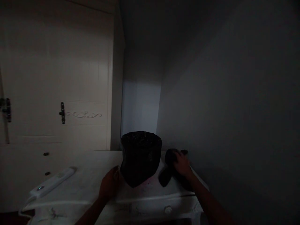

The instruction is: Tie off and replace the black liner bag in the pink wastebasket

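A black, soft-sided bin with an open top stands on the white dresser top; its inside is too dark to make out. Just left of it is my left hand, fingers loosely bent and apart with nothing visible in them; I cannot tell whether they touch its side. To the right, my right hand is closed on a dark, rounded cloth bundle. Another dark bundle lies below it, and more dark shapes sit under and behind my right wrist. Dim light hides their exact kind.
A white power strip with a cord lies at the dresser's left end. Drawers with a pale knob form its front. A white wardrobe with dark handles stands at the back left, and a grey wall rises on the right.
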{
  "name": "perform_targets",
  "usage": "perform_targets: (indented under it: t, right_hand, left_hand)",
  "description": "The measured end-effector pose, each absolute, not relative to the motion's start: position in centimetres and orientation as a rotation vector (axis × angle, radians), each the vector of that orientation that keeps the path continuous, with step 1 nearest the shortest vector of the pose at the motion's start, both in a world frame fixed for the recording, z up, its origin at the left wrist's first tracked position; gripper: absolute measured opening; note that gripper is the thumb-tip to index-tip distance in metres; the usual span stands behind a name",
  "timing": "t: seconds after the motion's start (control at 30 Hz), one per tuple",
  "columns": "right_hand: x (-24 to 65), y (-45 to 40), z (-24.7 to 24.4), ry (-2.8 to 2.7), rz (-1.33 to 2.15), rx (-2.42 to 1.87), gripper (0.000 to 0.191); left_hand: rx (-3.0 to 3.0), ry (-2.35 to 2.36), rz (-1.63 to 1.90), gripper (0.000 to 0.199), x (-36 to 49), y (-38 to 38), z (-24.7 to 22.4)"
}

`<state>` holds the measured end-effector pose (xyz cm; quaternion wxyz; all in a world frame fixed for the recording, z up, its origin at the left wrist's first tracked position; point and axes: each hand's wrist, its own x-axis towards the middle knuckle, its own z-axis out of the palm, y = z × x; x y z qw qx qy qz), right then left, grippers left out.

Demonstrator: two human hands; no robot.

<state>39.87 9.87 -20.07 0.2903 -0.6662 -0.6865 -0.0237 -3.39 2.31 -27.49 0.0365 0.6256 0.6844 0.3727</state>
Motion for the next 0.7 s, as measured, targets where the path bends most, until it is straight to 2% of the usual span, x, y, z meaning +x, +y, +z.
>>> perform_targets:
  t: [0.1, 0.2, 0.27, 0.33, 0.43, 0.53, 0.7]
  right_hand:
    - [37.3, 11.1, -16.2, -1.695, 0.155, -1.49, 0.045]
    - [34.0, 11.7, -12.9, -1.597, 0.48, -1.365, 0.059]
    - [32.1, 11.7, -11.3, -1.614, 0.623, -1.353, 0.056]
    - [30.6, 11.5, -10.0, -1.659, 0.531, -1.442, 0.042]
    - [29.8, 11.1, -8.3, -1.712, 0.123, -1.624, 0.026]
    - [29.9, 10.9, -6.8, -1.831, -0.108, -1.706, 0.022]
    - [29.7, 11.4, -3.6, -1.93, -0.217, -1.593, 0.024]
  left_hand:
    - [1.61, 2.073, 1.383, 0.05, -3.9, 3.8, -24.7]
    - [1.312, 1.886, 1.546, 0.061, -2.7, 5.2, -19.5]
    - [1.26, 1.758, 1.544, 0.071, -1.2, 5.6, -15.7]
    - [1.459, 1.821, 1.455, 0.068, 0.2, 5.7, -12.3]
    - [1.677, 2.158, 1.109, 0.053, 1.2, 5.4, -8.6]
    - [1.677, 2.356, 0.97, 0.05, 1.0, 4.9, -6.2]
    - [1.851, 2.5, 0.902, 0.04, 0.8, 3.8, -3.7]
